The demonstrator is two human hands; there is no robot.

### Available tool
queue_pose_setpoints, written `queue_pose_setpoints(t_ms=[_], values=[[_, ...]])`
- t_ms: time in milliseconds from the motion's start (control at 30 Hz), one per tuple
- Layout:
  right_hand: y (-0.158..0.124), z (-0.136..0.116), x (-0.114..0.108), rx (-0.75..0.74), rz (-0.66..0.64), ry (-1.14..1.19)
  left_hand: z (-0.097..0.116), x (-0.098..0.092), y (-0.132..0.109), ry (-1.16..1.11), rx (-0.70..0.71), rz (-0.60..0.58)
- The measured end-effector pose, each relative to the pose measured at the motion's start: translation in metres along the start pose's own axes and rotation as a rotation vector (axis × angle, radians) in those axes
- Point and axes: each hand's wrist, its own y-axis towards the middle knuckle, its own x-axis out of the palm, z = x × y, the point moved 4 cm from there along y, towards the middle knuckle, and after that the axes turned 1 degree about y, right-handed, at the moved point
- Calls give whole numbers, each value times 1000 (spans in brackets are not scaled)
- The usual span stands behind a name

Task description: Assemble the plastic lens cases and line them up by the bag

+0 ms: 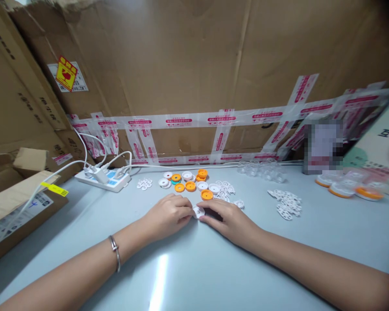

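A small white round plastic part [199,212] is between my two hands, low over the grey table. My right hand [231,219] grips its right side between thumb and fingers. Closed at its left edge is my left hand [170,216], fingertips pinched together; whether they hold a smaller piece there is hidden. Just beyond my hands lie orange round caps [207,195], white round caps [202,186] and a teal piece [175,182]. White perforated discs [225,190] are heaped beside them, with one loose disc [239,204] close to my right hand.
Small white pieces [144,184] lie near a power strip [103,179] with plugged cables. Clear plastic rings [262,169], more perforated pieces [287,204] and orange-and-white round assemblies [342,188] are to the right. A large taped carton [181,65] stands behind; an open box [19,207] is left.
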Motion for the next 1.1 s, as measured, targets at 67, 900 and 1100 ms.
queue_pose_setpoints(t_ms=[67,900,1100], values=[[0,0,0,4,-3,5,-1,-3,1,-34,-6,5],[-6,-6,-14,-104,232,80,-23,-32,1,-305,-587,-135],[-6,-17,-16,-266,226,124,-1,-1,4,-1052,-731,145]])
